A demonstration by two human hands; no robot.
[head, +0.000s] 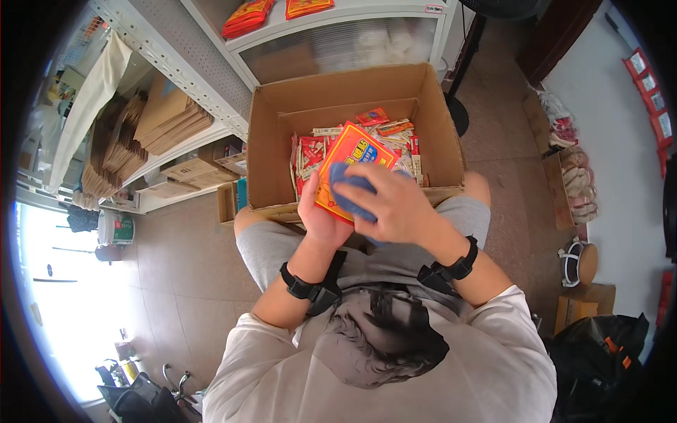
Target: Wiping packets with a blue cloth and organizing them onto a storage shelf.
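Note:
My left hand holds a red and yellow printed packet from below, its printed face turned up. A bunched blue cloth is gripped in my right hand and lies against the packet's face, covering part of the print. Both hands are over the near edge of an open cardboard box between my knees. Inside the box lie many loose packets, among them a small red packet and an orange-red one. My hands and the held packet hide part of the contents.
Behind the box is a white cabinet with stacked red packets on top. Shelving on the left holds flattened cardboard. A black fan stand rises at the right; boxes of bagged goods line the right wall.

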